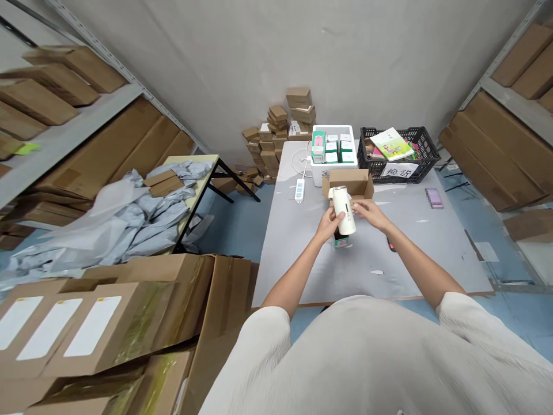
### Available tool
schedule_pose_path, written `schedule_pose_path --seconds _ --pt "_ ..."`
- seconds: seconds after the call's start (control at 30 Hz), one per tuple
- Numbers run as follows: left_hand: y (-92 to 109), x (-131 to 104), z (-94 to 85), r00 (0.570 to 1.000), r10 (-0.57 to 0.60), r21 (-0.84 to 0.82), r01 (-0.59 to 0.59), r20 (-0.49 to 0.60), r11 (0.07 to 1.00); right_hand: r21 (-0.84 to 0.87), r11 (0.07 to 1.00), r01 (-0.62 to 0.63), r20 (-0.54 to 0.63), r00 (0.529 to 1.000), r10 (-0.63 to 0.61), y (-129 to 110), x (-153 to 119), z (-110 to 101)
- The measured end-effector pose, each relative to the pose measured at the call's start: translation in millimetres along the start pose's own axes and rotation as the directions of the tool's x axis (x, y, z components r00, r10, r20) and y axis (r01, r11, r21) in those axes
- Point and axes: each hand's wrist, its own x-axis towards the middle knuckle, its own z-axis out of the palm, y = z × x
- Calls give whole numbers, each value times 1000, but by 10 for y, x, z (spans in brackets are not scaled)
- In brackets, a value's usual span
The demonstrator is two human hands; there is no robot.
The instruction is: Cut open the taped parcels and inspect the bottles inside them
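Note:
A cream-coloured bottle point(344, 214) with small dark print on its side is held tilted above the table. My left hand point(329, 225) wraps round its lower left side, thumb across the front. At its right side, my right hand point(369, 213) is closed, with fingertips against the bottle's edge. Just behind the bottle stands an open cardboard box point(354, 177), flaps spread. Below the bottle, a green box point(341, 242) shows in part, the rest hidden by the bottle and left hand. A small red and black object point(391, 245) lies partly behind my right forearm.
On the grey table point(294, 253) are a white bin point(334, 172) of green-and-white boxes, a black crate point(408, 173) with booklets, a power strip point(299, 190) and a blurred purple item point(434, 198). Cartons point(142, 300) stand at left; a side table point(203, 167) holds grey bags.

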Motion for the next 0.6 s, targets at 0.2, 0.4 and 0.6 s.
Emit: schedule_pose_path --seconds 0.2,0.4,0.6 --pt "202 18 0 997 18 -127 -28 -81 991 208 978 -23 209 978 -21 98 -214 228" --pt "375 3 0 987 -52 -109 36 -150 993 225 974 38 45 998 -49 108 -208 334" --pt "461 110 48 952 -127 -181 78 -280 980 81 997 17 -104 995 -9 307 -177 468"
